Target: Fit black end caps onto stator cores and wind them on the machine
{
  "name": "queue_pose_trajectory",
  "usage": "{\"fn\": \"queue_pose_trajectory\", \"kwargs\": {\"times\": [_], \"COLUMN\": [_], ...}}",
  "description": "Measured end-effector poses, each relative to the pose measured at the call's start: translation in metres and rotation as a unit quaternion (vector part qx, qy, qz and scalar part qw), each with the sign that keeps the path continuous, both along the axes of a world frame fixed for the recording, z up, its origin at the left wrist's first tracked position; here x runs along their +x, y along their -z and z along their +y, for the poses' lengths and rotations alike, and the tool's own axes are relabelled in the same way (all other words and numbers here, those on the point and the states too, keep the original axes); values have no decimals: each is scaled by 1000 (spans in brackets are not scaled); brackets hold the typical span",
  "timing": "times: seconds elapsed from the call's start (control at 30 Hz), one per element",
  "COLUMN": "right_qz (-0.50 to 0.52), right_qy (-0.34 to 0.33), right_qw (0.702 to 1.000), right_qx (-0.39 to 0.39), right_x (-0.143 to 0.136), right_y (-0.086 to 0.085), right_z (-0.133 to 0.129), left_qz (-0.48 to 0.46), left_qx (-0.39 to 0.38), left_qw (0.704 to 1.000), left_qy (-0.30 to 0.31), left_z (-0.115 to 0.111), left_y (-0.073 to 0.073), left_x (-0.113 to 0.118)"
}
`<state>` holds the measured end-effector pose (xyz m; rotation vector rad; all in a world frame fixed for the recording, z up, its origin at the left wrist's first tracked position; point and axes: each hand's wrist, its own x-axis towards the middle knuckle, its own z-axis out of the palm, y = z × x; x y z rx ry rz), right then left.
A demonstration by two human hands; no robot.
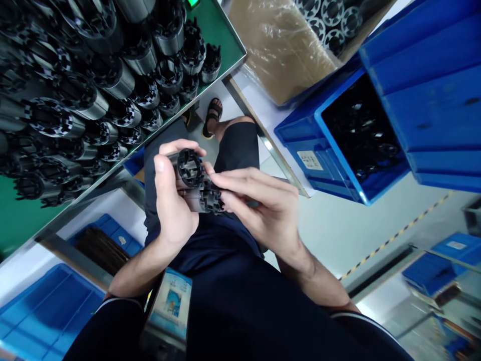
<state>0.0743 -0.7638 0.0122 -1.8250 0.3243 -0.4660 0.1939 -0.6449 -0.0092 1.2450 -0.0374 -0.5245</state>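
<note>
The left hand [171,198] wraps around a black ribbed plastic cylinder [188,173] held over the lap; the right hand [259,205] pinches a second black toothed plastic ring [210,198] against it. Far left, rows of similar black cylinders [93,85] cover a green table [210,30]; right, a blue plastic crate [338,150].

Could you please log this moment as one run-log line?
left hand: grips black cylinder part | right hand: fingers on second black part | nearby: blue bin

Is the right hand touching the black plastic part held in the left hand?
Touching. The head view shows the right hand's fingertips resting on the black plastic part gripped by the left hand.
</note>
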Motion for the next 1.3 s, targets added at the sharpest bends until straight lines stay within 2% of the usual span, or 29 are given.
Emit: {"fn": "queue_pose_trajectory", "kwargs": {"times": [0.1, 0.23, 0.37, 0.57, 0.7, 0.8, 0.87, 0.93, 1.03, 1.1, 1.17, 1.2, 1.27, 1.3], "right_qz": [37, 16, -11, -32, -16, -17, -21, -32, -47, -33, 1, 18, 34, 39], "right_qy": [-20, -59, -23, -10, -29, -11, -4, -8, -22, -41, -74, -95, -119, -107], "right_qw": [999, 998, 999, 998, 998, 1000, 1000, 997, 980, 974, 974, 975, 980, 984], "right_qx": [2, -24, -33, -54, -46, -3, -2, -64, -190, -221, -213, -200, -157, -137], "right_x": [-2, -5, -3, -2, -6, -7, -8, -9, -12, -14, -18, -19, -21, -21], "right_y": [-1, 0, 5, 7, 10, 12, 14, 17, 27, 32, 27, 20, -5, -19], "right_z": [1, 1, 6, 4, 2, 3, 6, 12, 27, 33, 31, 25, 10, 3], "left_qz": [5, 15, 21, 6, 6, 6, 16, 37, 98, 127, 130, 129, 120, 112], "left_qx": [-25, -47, -72, 17, -10, -17, -17, -20, -34, -40, -36, -33, -35, -39], "left_qw": [999, 998, 997, 999, 998, 998, 997, 996, 993, 991, 991, 991, 992, 993], "left_qy": [-35, -23, -9, 43, 59, 66, 79, 79, 49, 24, 1, -9, -23, -26], "left_z": [-3, -1, 1, 10, 13, 14, 14, 13, 11, 9, 8, 7, 7, 7], "left_y": [-3, -5, -6, -11, -11, -11, -11, -11, -7, -2, 5, 9, 14, 15], "left_x": [-1, 0, 2, 5, 5, 4, 3, 3, 5, 7, 8, 8, 6, 3]}}
